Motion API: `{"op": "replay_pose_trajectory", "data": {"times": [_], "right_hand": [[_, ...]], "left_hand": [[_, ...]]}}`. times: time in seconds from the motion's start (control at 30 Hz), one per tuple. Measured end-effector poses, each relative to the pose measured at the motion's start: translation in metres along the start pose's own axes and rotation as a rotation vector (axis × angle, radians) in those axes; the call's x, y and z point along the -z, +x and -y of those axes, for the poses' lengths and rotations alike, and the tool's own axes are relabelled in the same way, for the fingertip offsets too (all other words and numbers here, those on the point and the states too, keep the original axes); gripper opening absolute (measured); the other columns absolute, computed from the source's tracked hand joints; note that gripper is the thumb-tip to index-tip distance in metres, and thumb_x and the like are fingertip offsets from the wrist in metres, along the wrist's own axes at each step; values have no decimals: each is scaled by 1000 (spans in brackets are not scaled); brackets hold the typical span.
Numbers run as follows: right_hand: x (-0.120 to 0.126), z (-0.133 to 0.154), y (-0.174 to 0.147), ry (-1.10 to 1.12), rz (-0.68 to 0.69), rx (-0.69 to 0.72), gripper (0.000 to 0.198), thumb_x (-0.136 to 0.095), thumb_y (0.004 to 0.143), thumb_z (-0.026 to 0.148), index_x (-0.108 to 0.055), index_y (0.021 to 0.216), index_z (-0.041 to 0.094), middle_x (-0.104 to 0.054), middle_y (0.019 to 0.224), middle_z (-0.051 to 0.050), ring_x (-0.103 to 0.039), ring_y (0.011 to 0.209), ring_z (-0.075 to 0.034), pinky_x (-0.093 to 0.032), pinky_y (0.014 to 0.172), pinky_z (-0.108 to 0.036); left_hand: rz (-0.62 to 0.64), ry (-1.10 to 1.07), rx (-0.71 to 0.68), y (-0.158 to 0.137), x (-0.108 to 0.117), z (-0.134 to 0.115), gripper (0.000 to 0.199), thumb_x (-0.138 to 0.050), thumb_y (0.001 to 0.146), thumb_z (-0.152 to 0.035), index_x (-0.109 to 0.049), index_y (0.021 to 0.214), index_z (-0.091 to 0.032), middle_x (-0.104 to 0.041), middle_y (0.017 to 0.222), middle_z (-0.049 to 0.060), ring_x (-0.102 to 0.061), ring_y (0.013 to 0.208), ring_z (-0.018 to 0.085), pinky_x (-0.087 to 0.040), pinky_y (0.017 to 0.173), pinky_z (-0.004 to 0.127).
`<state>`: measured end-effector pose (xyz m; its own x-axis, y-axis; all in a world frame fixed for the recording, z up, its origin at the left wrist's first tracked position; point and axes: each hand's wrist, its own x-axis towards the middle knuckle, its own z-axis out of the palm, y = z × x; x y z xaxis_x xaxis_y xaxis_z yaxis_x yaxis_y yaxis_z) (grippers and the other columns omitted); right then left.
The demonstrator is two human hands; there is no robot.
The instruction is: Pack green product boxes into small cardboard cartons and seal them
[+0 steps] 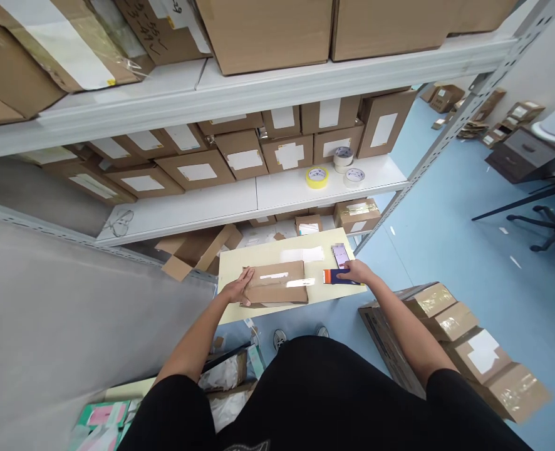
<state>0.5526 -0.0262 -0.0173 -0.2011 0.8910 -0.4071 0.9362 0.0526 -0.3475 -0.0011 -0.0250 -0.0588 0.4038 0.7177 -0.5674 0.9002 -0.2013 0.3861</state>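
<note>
A flat cardboard box [277,294] lies on a pale yellow tabletop [230,313], with clear tape and a white label strip along its top. My left hand [240,288] rests on the box's left end, fingers spread. At the right side of the tabletop, my right hand [355,272] is closed around the near-right end of a flat dark blue item with an orange end [332,276]; its exact kind does not show. Just beyond that hand lies a phone [340,254] with its screen lit. White paper [312,254] lies behind the box.
Metal shelving [306,100] full of labelled cardboard boxes stands ahead. Its middle shelf holds a yellow tape roll [317,177] and white tape rolls [354,177]. An open carton [197,247] sits left of the tabletop. Taped cartons [465,344] stand on the floor to the right.
</note>
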Motion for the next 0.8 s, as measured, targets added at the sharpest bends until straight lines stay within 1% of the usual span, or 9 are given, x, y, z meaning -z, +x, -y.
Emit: {"op": "replay_pose_trajectory", "data": {"times": [0.07,0.17,0.27,0.4,0.5,0.63,0.8], "right_hand": [[-7,-3,2,12,3,-20,39,-76,82,59,-70,85,20,-75,91,-6,-67,84,-20,-31,59,-25],[-20,1,8,29,22,-61,40,-77,82,59,-70,89,20,-75,96,-8,-67,86,-21,-31,59,-25],[-32,5,12,59,40,-100,42,-77,81,59,-71,94,19,-76,100,-9,-68,90,-22,-33,59,-25],[-48,7,14,100,65,-128,42,-76,83,59,-71,96,19,-76,101,-10,-70,92,-24,-34,60,-26],[-61,12,16,136,86,-149,42,-73,86,59,-71,97,18,-76,102,-10,-70,94,-24,-34,60,-26],[-83,24,20,206,108,-166,42,-71,87,59,-70,97,18,-76,103,-11,-70,93,-23,-34,59,-26],[-107,34,23,282,102,-191,42,-68,90,60,-70,98,18,-77,103,-12,-71,92,-23,-35,60,-26]], "left_hand": [[4,19,17,1,0,-1,145,-91,59,-46,3,168,-29,15,174,14,-19,159,38,-39,118,41],[22,56,53,2,0,-4,147,-91,57,-48,4,168,-29,15,174,15,-23,158,39,-39,118,42],[19,79,64,1,1,-10,147,-92,55,-46,2,168,-28,13,174,16,-23,158,40,-38,118,42],[6,88,69,-1,1,-13,145,-91,56,-42,-1,168,-28,10,175,16,-23,158,39,-37,119,41],[19,86,70,0,1,-12,146,-91,56,-44,0,168,-27,13,174,17,-22,158,39,-38,118,42],[30,67,71,2,-1,-10,149,-92,54,-46,3,167,-31,16,173,16,-20,158,40,-38,118,43],[6,6,53,3,-5,-4,150,-94,52,-46,-1,168,-28,15,174,17,-16,159,41,-35,120,44]]}}
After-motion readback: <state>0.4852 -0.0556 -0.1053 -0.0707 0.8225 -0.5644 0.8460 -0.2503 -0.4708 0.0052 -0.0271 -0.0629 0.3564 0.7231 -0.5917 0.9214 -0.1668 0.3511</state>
